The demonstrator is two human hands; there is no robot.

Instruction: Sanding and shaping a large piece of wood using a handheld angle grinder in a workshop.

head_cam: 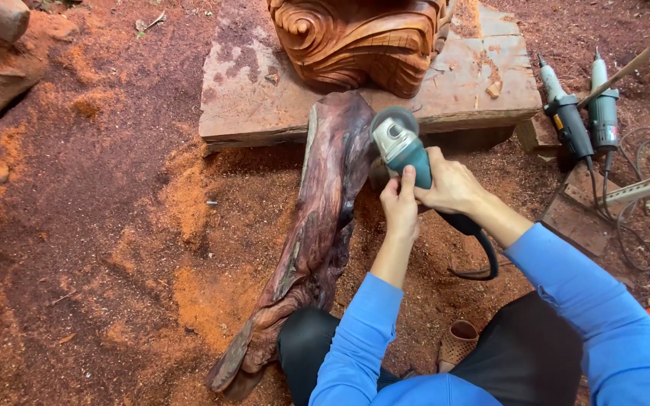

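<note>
Wood log (325, 210), long, dark and reddish, leans on a slab. Left hand (400, 204) and right hand (451, 184) both grip a teal grinder (402, 146) touching it.

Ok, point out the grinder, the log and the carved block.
grinder (408, 154), head view, on its teal body.
log (317, 218), head view, on its dark middle.
carved block (355, 37), head view, on its swirled front.

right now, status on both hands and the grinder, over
Left hand and right hand both gripping teal angle grinder. Disc against dark wood log. Carved block close behind; cord trailing right.
</note>
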